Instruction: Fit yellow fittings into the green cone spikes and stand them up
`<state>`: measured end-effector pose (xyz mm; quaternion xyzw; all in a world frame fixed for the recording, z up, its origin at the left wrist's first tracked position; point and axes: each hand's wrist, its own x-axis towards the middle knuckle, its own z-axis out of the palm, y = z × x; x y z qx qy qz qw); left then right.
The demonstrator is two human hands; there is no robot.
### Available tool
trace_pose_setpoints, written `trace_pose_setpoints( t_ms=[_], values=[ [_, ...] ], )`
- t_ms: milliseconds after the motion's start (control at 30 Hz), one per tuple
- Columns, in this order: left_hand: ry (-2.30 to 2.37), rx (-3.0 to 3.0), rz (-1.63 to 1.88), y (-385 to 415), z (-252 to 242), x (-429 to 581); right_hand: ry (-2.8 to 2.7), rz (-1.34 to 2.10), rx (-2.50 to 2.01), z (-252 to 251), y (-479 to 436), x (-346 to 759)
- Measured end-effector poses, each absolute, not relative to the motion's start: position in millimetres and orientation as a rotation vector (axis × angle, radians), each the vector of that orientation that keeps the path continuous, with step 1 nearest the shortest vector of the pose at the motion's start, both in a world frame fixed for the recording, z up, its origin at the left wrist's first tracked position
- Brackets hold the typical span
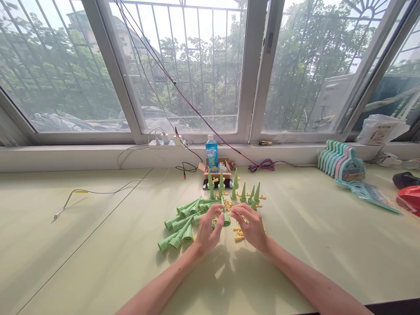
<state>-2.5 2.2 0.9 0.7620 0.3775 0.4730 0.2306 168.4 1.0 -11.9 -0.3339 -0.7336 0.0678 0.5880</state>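
My left hand [209, 229] is closed on a green plastic cone [226, 221], gripping it upright with its wide end down. Opposite it, my right hand [252, 226] pinches a small yellow plastic piece [229, 213] against the cone's side; the fingers partly cover it. A pile of loose green cones [179, 225] lies left of my left hand. Loose yellow pieces [239, 237] are scattered under and beside my right hand. Beyond my hands stand several green cones [235, 187] with yellow pieces sticking out of their sides.
Behind the cones are a black phone [206, 184], an open cardboard box [225, 175] and a blue bottle [211, 155]. A white cable [108, 191] crosses the pale green table [98, 262] at left. Pastel dustpan-like plastic items [343, 162] and a red object [410, 199] sit at right.
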Motion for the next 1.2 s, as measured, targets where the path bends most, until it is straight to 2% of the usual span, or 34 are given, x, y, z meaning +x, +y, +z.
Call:
trace_pose_setpoints(
  t_ms=[833, 1200],
  values=[
    [0.72, 2.417, 1.375, 10, -11, -2, -1.723, 0.175, -0.845, -20, 3, 171],
    [0.811, 2.373, 1.516, 12, -13, 1, -1.643, 0.17, -0.891, -16, -1, 167]
  ],
)
